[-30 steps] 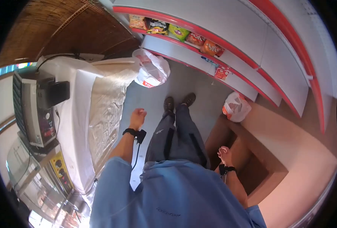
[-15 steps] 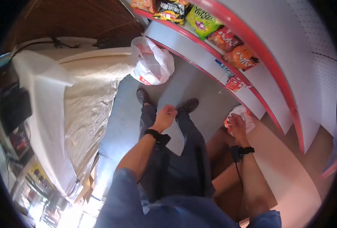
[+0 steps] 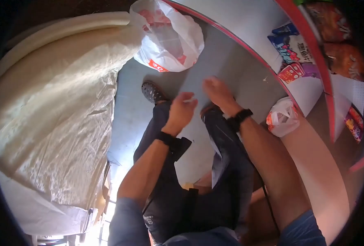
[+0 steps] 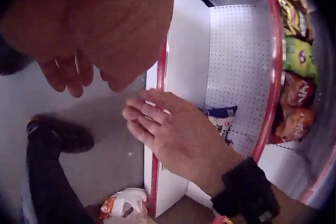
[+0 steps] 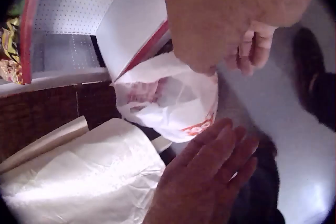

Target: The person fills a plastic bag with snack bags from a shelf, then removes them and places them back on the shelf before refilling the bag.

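Observation:
My left hand (image 3: 181,112) is held out over the floor with its fingers loosely bent and nothing in them. Close beside it, on the right, my right hand (image 3: 219,93) also holds nothing. In the left wrist view the right hand (image 4: 186,134) shows its palm and relaxed fingers. The left hand (image 5: 202,174) appears from below in the right wrist view, fingers extended. Nearest to both hands is a large white plastic bag (image 3: 190,37) with red print, standing open-mouthed on the floor beyond them.
A smaller tied plastic bag (image 3: 284,119) stands at the right beside a pinkish ledge (image 3: 319,172). White shelves with red edges (image 3: 268,63) curve along the far right, holding snack packets (image 3: 290,47). At the left is a table draped in cream cloth (image 3: 67,106).
The head view has come lower and nearer the floor and the large bag. My right hand has swung from the right side inward, close to the left. Neither hand has taken hold of anything.

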Motion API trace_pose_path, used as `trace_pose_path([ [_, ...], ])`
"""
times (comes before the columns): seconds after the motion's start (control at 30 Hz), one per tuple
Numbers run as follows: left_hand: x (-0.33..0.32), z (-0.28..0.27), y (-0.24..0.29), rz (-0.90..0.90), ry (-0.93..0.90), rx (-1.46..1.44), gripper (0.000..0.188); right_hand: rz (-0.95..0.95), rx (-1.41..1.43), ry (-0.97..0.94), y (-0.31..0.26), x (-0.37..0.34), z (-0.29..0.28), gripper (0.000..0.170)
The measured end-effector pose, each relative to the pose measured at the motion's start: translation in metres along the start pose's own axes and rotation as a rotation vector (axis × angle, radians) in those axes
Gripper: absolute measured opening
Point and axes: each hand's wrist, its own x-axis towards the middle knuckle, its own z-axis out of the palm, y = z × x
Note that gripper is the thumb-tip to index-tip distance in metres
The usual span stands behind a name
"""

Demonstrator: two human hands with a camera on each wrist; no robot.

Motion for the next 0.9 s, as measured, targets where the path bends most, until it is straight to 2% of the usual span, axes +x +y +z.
trace_pose_path([
  [0.03,0.014,-0.016,0.022,0.01,0.073,-0.099,0.034,0.009,0.143,0.008,-0.013,0.022,0.019,0.037],
  [0.07,0.029,-0.033,0.039,0.03,0.086,-0.096,0.034,-0.015,0.145,0.008,-0.028,0.047,0.032,0.037],
  [0.13,0.043,-0.055,0.061,-0.206,0.21,-0.546,0.039,-0.101,0.221,-0.053,-0.039,0.075,0.056,0.033],
  [0.17,0.049,-0.059,0.064,-0.21,0.21,-0.538,0.039,-0.098,0.23,-0.054,-0.039,0.088,0.064,0.033],
  [0.23,0.059,-0.066,0.065,-0.225,0.283,-0.765,0.038,-0.159,0.343,0.051,-0.038,0.109,0.077,0.029],
  [0.27,0.066,-0.068,0.068,-0.224,0.291,-0.761,0.038,-0.16,0.348,0.044,-0.042,0.116,0.077,0.029],
  [0.33,0.078,-0.072,0.076,-0.247,0.145,-0.733,0.044,0.032,0.571,-0.008,-0.047,0.131,0.075,0.032],
  [0.37,0.086,-0.073,0.082,-0.225,0.157,-0.722,0.044,-0.019,0.631,0.035,-0.039,0.147,0.083,0.031],
  [0.4,0.097,-0.073,0.09,-0.151,0.21,-0.509,0.048,-0.058,0.644,0.032,-0.04,0.165,0.089,0.031],
  [0.43,0.109,-0.074,0.096,-0.077,0.262,-0.299,0.053,0.004,0.704,0.008,-0.041,0.183,0.091,0.03],
  [0.47,0.117,-0.078,0.098,-0.043,0.268,-0.289,0.053,0.072,0.762,-0.018,-0.04,0.198,0.093,0.029],
  [0.5,0.123,-0.085,0.1,-0.079,0.262,-0.241,0.055,0.008,0.791,-0.154,-0.028,0.226,0.1,0.029],
  [0.57,0.139,-0.1,0.097,-0.093,0.254,-0.166,0.057,-0.028,0.808,-0.195,-0.036,0.25,0.113,0.029],
  [0.63,0.161,-0.111,0.083,0.051,0.281,-0.019,0.055,0.025,0.749,-0.324,-0.059,0.286,0.126,0.032],
  [0.67,0.166,-0.115,0.077,0.133,0.293,0.072,0.055,-0.033,0.747,-0.331,-0.062,0.298,0.128,0.032],
  [0.73,0.172,-0.12,0.082,0.145,0.272,0.19,0.061,-0.048,0.853,-0.458,-0.073,0.299,0.131,0.035],
  [0.77,0.172,-0.12,0.084,0.186,0.271,0.241,0.063,-0.106,0.756,-0.588,-0.078,0.308,0.121,0.039],
  [0.8,0.169,-0.119,0.09,0.214,0.264,0.296,0.064,-0.14,0.761,-0.596,-0.089,0.317,0.124,0.039],
  [0.87,0.183,-0.131,0.091,0.254,0.296,0.245,0.066,-0.388,0.803,-0.431,-0.109,0.328,0.139,0.039],
  [0.9,0.183,-0.133,0.09,0.266,0.301,0.178,0.069,-0.395,0.487,-0.199,-0.125,0.296,0.116,0.035],
])
